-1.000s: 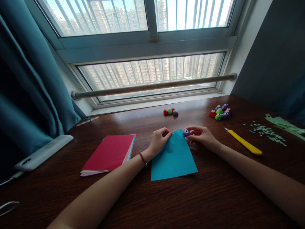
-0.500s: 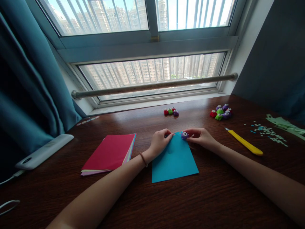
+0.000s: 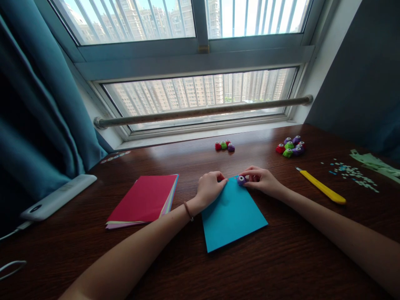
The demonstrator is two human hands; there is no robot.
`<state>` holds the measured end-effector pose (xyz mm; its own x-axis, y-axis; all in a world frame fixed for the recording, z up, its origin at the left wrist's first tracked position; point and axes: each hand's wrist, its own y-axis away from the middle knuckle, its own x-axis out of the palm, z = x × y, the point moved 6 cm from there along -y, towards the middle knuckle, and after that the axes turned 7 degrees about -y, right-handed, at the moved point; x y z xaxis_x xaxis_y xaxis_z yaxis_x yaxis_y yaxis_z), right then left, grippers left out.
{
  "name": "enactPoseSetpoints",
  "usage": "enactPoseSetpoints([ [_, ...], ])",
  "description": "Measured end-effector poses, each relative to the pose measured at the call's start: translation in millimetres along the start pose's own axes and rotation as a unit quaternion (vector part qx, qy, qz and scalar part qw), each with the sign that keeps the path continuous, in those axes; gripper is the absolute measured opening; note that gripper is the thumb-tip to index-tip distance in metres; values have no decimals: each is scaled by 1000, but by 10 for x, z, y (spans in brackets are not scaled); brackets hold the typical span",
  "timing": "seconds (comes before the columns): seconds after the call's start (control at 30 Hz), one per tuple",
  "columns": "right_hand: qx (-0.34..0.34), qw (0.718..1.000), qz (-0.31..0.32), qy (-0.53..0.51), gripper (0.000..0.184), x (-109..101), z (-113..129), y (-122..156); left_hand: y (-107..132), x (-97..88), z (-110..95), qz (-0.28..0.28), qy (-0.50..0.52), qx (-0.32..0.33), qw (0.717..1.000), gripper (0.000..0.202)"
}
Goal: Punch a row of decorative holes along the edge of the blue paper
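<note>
A sheet of blue paper [image 3: 234, 218] lies in front of me, its far edge between my two hands. My left hand [image 3: 211, 187] pinches the paper's far left corner between thumb and fingers. With its fingertips, my right hand [image 3: 262, 181] grips a small purple craft punch [image 3: 241, 180], which sits at the paper's far right corner. A star mark shows on the punch's white top. Whether the paper's edge is inside the punch's slot, I cannot tell.
Left of the sheet lies a stack of coloured paper [image 3: 143, 200], red on top. Small punches [image 3: 223, 145] stand near the window, and several more punches [image 3: 290, 146] at the right. A yellow craft knife [image 3: 323, 187], paper bits [image 3: 353, 175], green strips [image 3: 375, 162] and a white power bank [image 3: 59, 198] also lie here.
The blue sheet has turned, its near edge swinging to the right and towards me. The purple punch and my right hand have shifted slightly left and nearer.
</note>
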<state>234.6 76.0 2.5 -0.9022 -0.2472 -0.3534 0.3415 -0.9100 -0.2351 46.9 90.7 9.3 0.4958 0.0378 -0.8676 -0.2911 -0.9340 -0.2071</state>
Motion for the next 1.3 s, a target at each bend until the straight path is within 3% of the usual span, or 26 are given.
enactPoseSetpoints([
  [1.3,11,1000,-3,3,35,-21,-23,-4,35,-28,-136,21,-26,38,999,19],
])
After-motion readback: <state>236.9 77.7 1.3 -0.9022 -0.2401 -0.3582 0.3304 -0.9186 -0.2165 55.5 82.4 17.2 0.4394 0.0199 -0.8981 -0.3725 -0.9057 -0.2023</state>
